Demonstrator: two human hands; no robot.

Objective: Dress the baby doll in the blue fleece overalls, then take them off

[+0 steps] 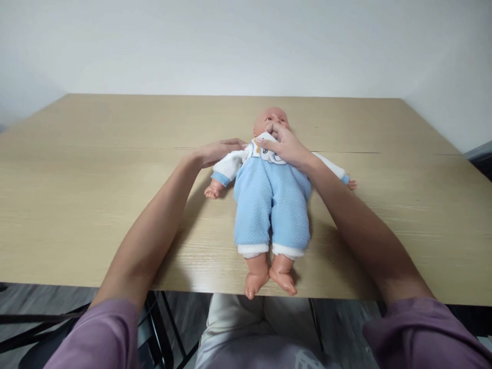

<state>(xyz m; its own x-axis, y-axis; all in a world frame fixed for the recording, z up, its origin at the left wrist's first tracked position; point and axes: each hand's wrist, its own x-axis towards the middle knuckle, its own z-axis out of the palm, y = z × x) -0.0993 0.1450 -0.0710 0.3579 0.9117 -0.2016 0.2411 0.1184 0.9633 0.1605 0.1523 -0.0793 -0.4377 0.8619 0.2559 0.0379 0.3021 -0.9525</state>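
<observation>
A baby doll (271, 119) lies on its back, head toward the far side and feet near the front edge. It wears a light blue fleece outfit (253, 205) with white sleeves and a white, printed chest. My right hand (285, 146) rests on the upper chest below the chin, with bent fingers and thumb closed about the white cloth at the collar. Beside the doll's shoulder, at the left of the picture, my left hand (222, 151) lies with fingers stretched out along the white sleeve (229, 165). Its fingertips reach the shoulder and are partly hidden there.
The light wooden table (115, 205) spreads out around the doll, with a thin seam running across it. A pale wall (230, 46) stands behind it. Dark chair parts (157, 328) show below the front edge at left, and a dark object (482, 159) sits at the far right.
</observation>
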